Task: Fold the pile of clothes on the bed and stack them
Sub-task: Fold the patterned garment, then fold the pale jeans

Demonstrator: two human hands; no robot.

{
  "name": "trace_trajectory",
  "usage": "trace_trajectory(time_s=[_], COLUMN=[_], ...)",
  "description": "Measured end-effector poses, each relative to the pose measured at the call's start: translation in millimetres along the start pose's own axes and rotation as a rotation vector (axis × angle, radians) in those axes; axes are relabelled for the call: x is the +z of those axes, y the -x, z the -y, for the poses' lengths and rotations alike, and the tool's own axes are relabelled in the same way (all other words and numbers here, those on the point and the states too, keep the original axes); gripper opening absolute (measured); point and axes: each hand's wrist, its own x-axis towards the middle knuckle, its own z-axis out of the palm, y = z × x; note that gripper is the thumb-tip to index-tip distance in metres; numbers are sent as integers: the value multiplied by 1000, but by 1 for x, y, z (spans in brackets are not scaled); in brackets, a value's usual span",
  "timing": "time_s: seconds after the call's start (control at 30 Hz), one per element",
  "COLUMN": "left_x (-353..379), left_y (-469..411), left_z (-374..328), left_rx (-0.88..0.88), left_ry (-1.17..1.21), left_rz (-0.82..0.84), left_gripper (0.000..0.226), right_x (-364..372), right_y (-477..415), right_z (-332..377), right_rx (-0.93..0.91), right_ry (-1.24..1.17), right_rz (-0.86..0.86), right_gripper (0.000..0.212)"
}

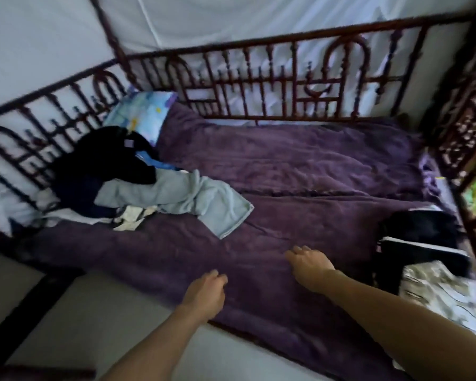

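Note:
A loose pile of clothes lies at the left of the bed: a pale grey-blue garment (182, 199) spreads toward the middle, with black clothing (105, 160) and some white pieces (129, 215) behind and under it. At the right edge sits a folded stack with a black garment (421, 229) on top. My left hand (206, 294) hovers over the near edge of the purple blanket (300, 166), fingers loosely curled, holding nothing. My right hand (309, 266) rests just above the blanket, fingers apart and empty. Both hands are well short of the pile.
A dark red wooden railing (259, 86) runs along the far and left sides of the bed. A blue patterned pillow (140, 114) leans in the far left corner. A grey floral cloth (448, 295) lies at the near right. Carved posts (467, 127) stand at the right.

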Motion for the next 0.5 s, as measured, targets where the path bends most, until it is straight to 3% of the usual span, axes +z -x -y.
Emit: trace_trajectory(time_s=[0.27, 0.5], left_x=[-20, -35], left_y=[79, 98], left_z=[221, 338], left_rx=[-213, -311], left_ry=[54, 127], left_rz=[-39, -58], left_gripper=[26, 24], right_x=[-34, -44], right_y=[-105, -179], right_z=[194, 311], right_rx=[-174, -313], right_ry=[-29, 10], right_rz=[-22, 32], right_gripper=[47, 49])
